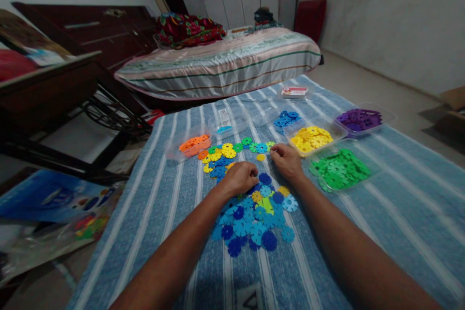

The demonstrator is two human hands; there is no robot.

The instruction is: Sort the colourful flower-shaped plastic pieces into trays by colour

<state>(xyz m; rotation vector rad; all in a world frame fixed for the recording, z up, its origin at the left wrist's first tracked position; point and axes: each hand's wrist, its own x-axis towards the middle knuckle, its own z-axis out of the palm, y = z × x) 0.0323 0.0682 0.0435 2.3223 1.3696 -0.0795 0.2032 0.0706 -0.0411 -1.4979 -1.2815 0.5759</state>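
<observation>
The left hand [241, 177] is curled into a loose fist, knuckles up, resting on the near pile of blue discs [250, 223]; its fingers are tucked under, so I cannot tell whether it has a disc pinched or only presses on the heap. The right hand [286, 161] lies just beside it, fingers bent down onto the cloth [163, 213] at the edge of the mixed scatter [225, 152] of yellow, green and blue discs; whether it grips one is hidden too. The loose discs sit between and ahead of both hands, touching or overlapping one another. Beyond them stand shallow clear tubs: orange [192, 145] to the left, yellow [312, 138] just past the right hand, green [339, 169] to its right, purple [359, 120] and blue [286, 118] further off. My worry is the forearms: both lie over or close by the blue pile, and a careless sweep could drag discs along the cloth and mix the colours. The yellow and green tubs are near the right wrist, light and easy to nudge or tip. To the left the cloth ends near a dark table [54, 92] and floor clutter, so a flicked disc could be lost there; the right side has broad bare cloth to move in
</observation>
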